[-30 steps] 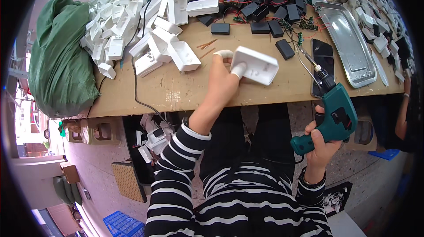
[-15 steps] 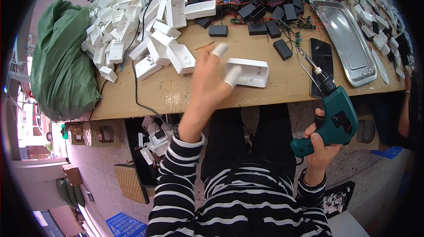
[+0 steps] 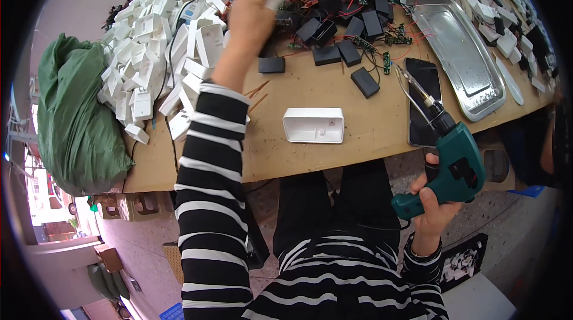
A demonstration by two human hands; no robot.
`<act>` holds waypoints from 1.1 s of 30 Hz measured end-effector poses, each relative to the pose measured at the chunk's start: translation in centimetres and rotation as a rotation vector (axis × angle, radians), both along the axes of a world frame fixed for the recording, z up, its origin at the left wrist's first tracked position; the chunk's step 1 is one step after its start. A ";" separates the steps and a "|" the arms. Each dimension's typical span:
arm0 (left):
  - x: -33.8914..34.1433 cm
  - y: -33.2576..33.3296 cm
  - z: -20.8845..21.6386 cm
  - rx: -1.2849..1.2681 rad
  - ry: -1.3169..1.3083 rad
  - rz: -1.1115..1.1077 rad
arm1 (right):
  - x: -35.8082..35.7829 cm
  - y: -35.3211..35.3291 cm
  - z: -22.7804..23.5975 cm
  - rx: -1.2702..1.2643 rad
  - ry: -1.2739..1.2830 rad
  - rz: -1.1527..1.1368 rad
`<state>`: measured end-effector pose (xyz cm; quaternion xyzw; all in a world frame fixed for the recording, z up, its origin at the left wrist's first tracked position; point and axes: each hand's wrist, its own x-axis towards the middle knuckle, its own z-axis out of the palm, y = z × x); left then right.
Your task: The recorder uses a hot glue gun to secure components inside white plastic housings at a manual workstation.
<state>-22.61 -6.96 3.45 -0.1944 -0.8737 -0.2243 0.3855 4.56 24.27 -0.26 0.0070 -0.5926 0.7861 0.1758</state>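
My left hand [image 3: 252, 17] reaches to the far side of the table, where the heap of white plastic cases [image 3: 152, 33] meets the heap of black boxes [image 3: 325, 31] with red wires. Its fingers are blurred and partly hidden, so I cannot make out anything in them. My right hand [image 3: 434, 215] is wrapped round the handle of a green soldering gun [image 3: 459, 162], whose metal tip points up and left over a dark phone [image 3: 421, 126]. One open white case [image 3: 313, 129] lies by itself near the front edge of the table, hollow side showing.
A metal tray [image 3: 462, 60] lies at the right, with a white blade-like strip [image 3: 510, 81] beside it. Small green circuit boards [image 3: 387, 63] lie by the black boxes. A green sack [image 3: 77, 117] slumps at the left edge. A black cable crosses the white heap.
My left hand has moved from beside the lone white case to the far heaps. My right hand still holds the soldering gun in nearly the same spot. The view has shifted slightly.
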 end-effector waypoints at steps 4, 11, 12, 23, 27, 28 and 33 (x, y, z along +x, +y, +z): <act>3.0 -2.7 6.1 0.734 -0.206 0.073 | -0.3 -0.3 0.4 -0.019 -0.007 0.033; 9.2 -8.6 12.2 1.251 0.020 -0.495 | 0.0 -1.5 0.9 -0.036 -0.002 0.129; 11.4 -8.4 12.9 1.237 -0.102 -0.639 | 0.0 -1.8 1.0 -0.064 0.000 0.137; 25.0 0.5 1.9 0.420 -0.759 -0.217 | -0.7 -4.4 0.4 -0.341 -0.103 0.448; 25.4 3.2 -1.4 0.488 -0.812 -0.201 | -1.2 -5.1 0.1 -0.371 -0.136 0.485; 25.6 3.5 -1.5 0.482 -0.838 -0.223 | -1.2 -5.4 0.1 -0.358 -0.125 0.500; 25.9 5.1 -2.1 0.623 -0.859 -0.344 | -1.2 -6.6 0.2 -0.363 -0.167 0.550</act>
